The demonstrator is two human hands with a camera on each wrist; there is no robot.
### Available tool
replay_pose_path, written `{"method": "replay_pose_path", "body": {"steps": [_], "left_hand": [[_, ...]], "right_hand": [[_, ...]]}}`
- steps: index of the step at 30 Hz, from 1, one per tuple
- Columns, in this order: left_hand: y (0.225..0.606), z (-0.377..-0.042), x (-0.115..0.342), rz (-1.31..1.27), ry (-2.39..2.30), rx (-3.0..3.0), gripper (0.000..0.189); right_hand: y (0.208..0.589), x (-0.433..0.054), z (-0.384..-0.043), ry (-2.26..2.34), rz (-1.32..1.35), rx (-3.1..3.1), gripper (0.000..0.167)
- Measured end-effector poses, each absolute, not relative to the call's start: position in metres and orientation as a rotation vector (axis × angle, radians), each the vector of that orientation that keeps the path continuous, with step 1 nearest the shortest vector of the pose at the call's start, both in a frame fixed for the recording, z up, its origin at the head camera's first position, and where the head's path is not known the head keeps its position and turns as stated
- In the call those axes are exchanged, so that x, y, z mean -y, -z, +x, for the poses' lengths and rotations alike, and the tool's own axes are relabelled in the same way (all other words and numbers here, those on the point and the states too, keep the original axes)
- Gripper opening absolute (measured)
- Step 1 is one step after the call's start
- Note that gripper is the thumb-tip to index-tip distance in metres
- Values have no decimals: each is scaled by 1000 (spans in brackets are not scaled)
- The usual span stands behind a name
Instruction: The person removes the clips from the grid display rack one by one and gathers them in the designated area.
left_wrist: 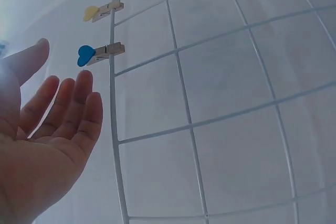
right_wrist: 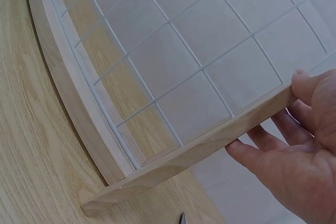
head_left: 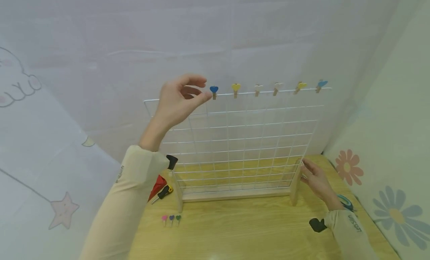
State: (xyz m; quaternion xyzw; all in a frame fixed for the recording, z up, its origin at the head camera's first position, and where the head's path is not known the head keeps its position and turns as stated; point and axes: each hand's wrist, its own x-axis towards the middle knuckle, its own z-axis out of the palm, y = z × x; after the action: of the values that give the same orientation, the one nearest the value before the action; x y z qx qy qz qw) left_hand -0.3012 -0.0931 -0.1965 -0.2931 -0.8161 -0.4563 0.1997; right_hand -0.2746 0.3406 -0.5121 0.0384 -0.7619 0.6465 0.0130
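Right now I've got the left hand [head_left: 173, 105] up at the top wire of the white grid [left_wrist: 177, 51], fingers loosely bent, gripping nothing. Just beside it sits the dark blue heart clip [head_left: 214, 90], pegged on that wire, and my left wrist view shows a gap between fingertips and clip.

Over to the other side: I see the right hand [head_left: 317, 179] holding the right wooden upright [right_wrist: 194, 153], thumb on one side, fingers curled round the other.

Along the wire I count six, and after that dark blue one come a yellow clip [head_left: 236, 88], two white clips [head_left: 258, 89], a second yellow clip [head_left: 301, 86] and a light blue clip [head_left: 321, 85] near the far right end.

Down on the wooden table [head_left: 235, 230], I spot a pink clip [head_left: 164, 218], a purple clip [head_left: 172, 218] and a green clip [head_left: 178, 218] lined up near the left upright, and behind them a screwdriver [head_left: 164, 192] close to something red [head_left: 159, 184].
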Motion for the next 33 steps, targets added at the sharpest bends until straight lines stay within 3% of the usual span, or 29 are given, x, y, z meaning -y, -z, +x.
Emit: {"method": "replay_pose_path", "body": {"steps": [6,15,33], "left_hand": [[191,-313,82,-778,1137,2444,38],[189,-320,73,-837,1018,2455,15],[189,-322,62,-854,1051,2378,9]], "right_hand": [[514,-341,-274,-2026,136,2370,67],[515,-342,-273,-2024,120,2365,68],[506,-344,-265,-2024,143,2381,66]]}}
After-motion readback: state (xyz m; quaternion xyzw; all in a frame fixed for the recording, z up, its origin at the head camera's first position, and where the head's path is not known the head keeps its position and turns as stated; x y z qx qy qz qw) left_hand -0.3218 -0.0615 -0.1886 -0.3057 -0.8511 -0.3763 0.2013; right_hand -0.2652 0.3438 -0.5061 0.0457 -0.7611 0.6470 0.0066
